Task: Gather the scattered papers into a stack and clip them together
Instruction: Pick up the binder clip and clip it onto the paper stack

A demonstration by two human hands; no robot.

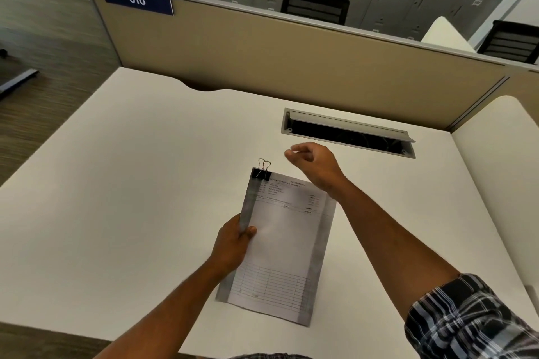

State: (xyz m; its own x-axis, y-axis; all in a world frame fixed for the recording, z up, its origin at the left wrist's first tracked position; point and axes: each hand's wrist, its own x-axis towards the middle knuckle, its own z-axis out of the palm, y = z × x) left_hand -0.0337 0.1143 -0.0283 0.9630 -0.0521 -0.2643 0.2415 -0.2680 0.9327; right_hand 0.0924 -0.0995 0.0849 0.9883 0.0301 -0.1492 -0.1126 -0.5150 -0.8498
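Note:
A stack of printed papers (283,245) is held above the white desk (116,183). My left hand (233,245) grips the stack's left edge, thumb on top. A black binder clip (261,173) with its wire handles up sits on the stack's top left corner. My right hand (315,166) hovers just right of the clip and above the stack's top edge. Its fingers are loosely curled, thumb and forefinger nearly pinched. It touches neither the clip nor the paper. I cannot tell whether something thin is between the fingertips.
An open cable tray slot (348,132) with a raised metal lid lies in the desk beyond my right hand. A beige partition (262,52) with a "010" sign (136,0) bounds the desk's far side. Grey lockers and black chairs stand behind it.

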